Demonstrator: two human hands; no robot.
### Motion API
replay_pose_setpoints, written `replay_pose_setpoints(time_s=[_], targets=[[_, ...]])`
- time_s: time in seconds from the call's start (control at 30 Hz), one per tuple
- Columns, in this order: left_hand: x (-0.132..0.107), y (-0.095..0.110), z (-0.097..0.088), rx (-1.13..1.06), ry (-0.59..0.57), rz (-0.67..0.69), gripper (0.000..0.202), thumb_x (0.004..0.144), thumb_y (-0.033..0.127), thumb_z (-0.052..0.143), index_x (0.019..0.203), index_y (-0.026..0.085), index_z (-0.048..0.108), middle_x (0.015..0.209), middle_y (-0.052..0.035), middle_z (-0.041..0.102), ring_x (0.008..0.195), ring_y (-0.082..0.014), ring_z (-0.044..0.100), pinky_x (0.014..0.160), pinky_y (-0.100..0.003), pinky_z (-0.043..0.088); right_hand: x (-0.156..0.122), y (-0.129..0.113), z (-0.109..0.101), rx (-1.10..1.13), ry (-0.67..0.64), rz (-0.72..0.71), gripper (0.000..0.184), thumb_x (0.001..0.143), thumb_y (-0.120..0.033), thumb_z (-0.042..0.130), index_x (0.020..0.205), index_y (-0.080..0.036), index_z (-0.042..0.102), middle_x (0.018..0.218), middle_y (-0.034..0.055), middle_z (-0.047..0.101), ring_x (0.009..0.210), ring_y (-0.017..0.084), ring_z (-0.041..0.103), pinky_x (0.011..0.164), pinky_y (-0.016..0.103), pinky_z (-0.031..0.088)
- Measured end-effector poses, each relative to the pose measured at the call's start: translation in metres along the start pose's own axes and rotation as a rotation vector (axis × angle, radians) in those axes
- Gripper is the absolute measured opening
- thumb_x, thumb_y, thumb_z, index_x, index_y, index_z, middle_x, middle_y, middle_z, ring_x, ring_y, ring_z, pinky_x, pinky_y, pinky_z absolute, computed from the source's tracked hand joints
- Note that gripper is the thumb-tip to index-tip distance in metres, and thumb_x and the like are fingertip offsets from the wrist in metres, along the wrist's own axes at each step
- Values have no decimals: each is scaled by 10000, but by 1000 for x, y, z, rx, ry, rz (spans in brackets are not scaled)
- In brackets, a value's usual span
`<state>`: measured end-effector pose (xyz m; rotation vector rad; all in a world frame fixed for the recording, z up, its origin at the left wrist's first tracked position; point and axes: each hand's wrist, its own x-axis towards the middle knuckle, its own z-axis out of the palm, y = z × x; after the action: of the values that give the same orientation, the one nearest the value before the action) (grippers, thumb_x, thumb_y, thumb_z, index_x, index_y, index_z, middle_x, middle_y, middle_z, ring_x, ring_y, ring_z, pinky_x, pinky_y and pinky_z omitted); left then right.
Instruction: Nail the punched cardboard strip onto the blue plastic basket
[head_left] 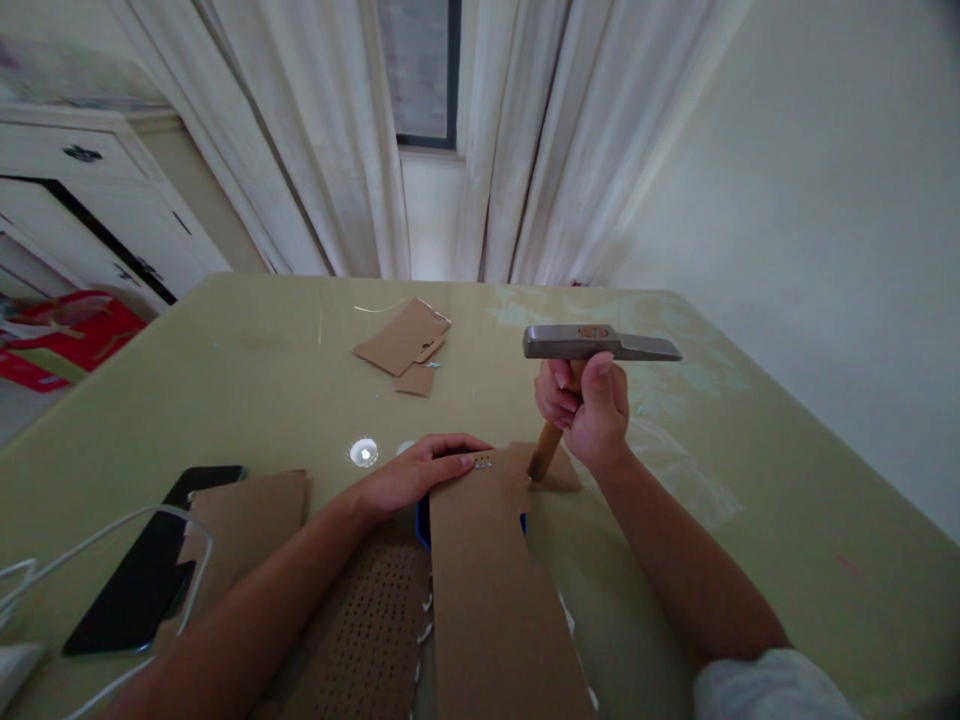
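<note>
In my right hand (596, 420) is a hammer (570, 342), gripped just below its steel head. Its wooden handle slants down, with the end at the right edge of a long brown cardboard strip (487, 580). My left hand (420, 470) holds the strip's far left corner, thumb on top and the other fingers partly hidden past the edge. A few small holes show beside that thumb. Under the strip, parts of a blue object (424, 522) peek out on both sides. A cardboard sheet punched with rows of holes (367, 610) lies to the left, beneath my left forearm.
Torn cardboard pieces (405, 340) lie toward the table's far side. At left are a black phone-like device (124, 590), another cardboard piece (247, 515) and a white cable (202, 540). Clear plastic film (682, 475) lies right of the hammer. Curtains and a wall border the table (787, 560).
</note>
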<state>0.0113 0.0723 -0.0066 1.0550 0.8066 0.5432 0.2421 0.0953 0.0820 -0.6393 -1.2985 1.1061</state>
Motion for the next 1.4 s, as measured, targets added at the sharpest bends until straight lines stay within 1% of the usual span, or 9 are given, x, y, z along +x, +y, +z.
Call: replay_pose_setpoints(time_s=[0.23,0.37,0.53,0.63,0.77,1.03,1.13,1.4], targets=[[1,2,0,9,-14,8,541,859,572,893,1251,205,831,1119,-73,804,901,-198,669,802,-282,491,0,-1,1,15,-9,2,662,938,-852,676,715,-252,505,537,-109,272,402,70,158,354,222,128],[1,1,0,-9,-20,6,554,852,575,902,1252,200,826,1115,-74,805,898,-198,673,800,-281,492,0,0,0,1,2,5,671,937,-866,662,715,-252,505,539,-108,274,401,71,162,355,222,132],[1,2,0,9,-16,0,592,829,606,912,1252,201,827,1123,-75,804,905,-198,668,804,-281,491,0,1,0,21,-6,-15,646,971,-828,658,725,-246,524,547,-106,279,408,69,162,366,220,132],[1,3,0,20,-7,2,594,821,611,917,1243,202,832,1106,-69,802,898,-191,662,802,-276,482,0,1,0,13,4,-1,661,941,-852,674,717,-251,513,543,-106,274,405,71,161,355,222,128],[0,2,1,14,-12,2,579,834,599,907,1248,202,829,1106,-70,801,893,-194,660,800,-281,481,0,0,1,0,9,5,675,923,-872,674,712,-253,505,539,-109,265,403,71,152,353,221,122],[1,1,0,16,-20,20,543,859,574,890,1246,198,831,1132,-77,806,914,-204,671,808,-283,488,0,1,0,0,6,2,673,940,-869,655,716,-252,503,547,-107,267,410,70,150,360,216,127],[1,1,0,16,-17,19,542,862,574,888,1250,199,831,1127,-79,808,905,-202,674,801,-281,492,0,2,-1,14,-9,-12,658,961,-845,652,720,-248,512,544,-106,272,407,70,155,355,215,129],[0,3,1,-2,-4,0,605,810,620,924,1237,201,834,1119,-75,805,893,-191,669,794,-273,499,-1,3,-3,28,-19,-20,641,984,-819,648,730,-243,529,548,-104,277,414,71,152,355,216,128]])
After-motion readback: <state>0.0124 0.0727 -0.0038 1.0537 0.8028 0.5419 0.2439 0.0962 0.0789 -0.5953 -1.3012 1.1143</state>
